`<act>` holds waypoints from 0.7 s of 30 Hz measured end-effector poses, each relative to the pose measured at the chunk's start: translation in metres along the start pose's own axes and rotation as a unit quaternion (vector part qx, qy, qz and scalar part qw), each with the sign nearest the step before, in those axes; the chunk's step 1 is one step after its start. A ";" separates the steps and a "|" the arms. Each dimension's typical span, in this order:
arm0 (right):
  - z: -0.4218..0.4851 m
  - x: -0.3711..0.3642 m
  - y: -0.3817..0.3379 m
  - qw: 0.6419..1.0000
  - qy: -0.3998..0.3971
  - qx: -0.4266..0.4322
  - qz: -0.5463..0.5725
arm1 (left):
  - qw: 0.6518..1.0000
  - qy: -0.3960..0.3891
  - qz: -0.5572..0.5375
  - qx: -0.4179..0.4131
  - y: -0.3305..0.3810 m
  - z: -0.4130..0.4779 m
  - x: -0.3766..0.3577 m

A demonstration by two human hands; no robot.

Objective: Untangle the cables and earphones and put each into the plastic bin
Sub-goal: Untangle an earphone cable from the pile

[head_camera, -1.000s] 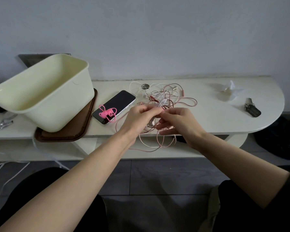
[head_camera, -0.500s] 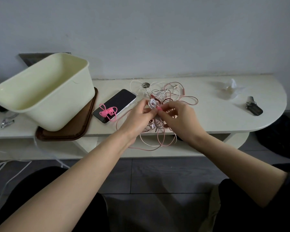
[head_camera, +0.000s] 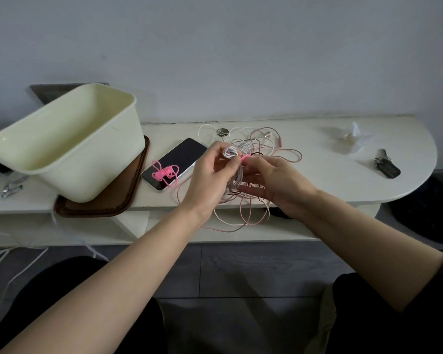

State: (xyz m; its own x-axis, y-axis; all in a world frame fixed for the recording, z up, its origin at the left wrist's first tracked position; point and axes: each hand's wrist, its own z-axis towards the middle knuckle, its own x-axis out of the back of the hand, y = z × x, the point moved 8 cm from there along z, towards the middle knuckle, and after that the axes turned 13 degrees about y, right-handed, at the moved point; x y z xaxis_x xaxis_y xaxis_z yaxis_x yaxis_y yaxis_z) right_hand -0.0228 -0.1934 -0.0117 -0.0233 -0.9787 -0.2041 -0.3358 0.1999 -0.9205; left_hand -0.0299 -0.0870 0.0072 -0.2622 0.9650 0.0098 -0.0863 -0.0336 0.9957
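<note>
A tangle of white, pink and dark cables and earphones (head_camera: 264, 146) lies on the white table (head_camera: 317, 175), with loops hanging over its front edge. My left hand (head_camera: 210, 172) pinches a bunch of white cable loops lifted above the tangle. My right hand (head_camera: 274, 180) pinches the same bunch from the right, fingers curled round strands. A bright pink coiled cable (head_camera: 165, 172) rests on a phone (head_camera: 177, 160). The cream plastic bin (head_camera: 69, 141) stands tilted at the left on a brown tray (head_camera: 113, 203).
A key fob (head_camera: 386, 167) and a crumpled clear wrapper (head_camera: 351, 136) lie at the table's right end. A metal clip (head_camera: 10, 187) sits at the far left. White cords hang below the table at the left. The wall runs right behind the table.
Both hands have risen and moved slightly away from me, lifting a bunch of white loops out of the tangle. The bin, phone and pink coil have not moved.
</note>
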 end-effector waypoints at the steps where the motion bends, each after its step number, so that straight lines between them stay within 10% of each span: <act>1: 0.002 0.003 -0.003 0.999 0.016 0.033 -0.032 | 1.000 0.000 0.010 -0.021 0.002 0.001 0.000; 4: 0.003 0.010 -0.020 0.959 0.067 0.195 -0.193 | 1.000 0.000 0.018 -0.016 0.001 0.005 0.003; 11: 0.000 0.012 -0.025 0.909 0.066 0.268 -0.314 | 0.997 0.003 0.005 0.083 -0.018 0.003 0.003; 21: 0.000 0.004 -0.021 0.957 0.035 0.206 -0.204 | 0.990 0.030 -0.085 0.110 -0.006 0.006 0.006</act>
State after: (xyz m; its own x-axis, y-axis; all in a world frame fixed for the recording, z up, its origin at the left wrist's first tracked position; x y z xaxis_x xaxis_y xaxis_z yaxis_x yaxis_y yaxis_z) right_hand -0.0158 -0.2021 0.0072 -0.0371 -0.9772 0.2089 0.0681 -0.2111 -0.9751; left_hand -0.0254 -0.0799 0.0017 -0.3194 0.9341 -0.1594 0.0749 0.1926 0.9784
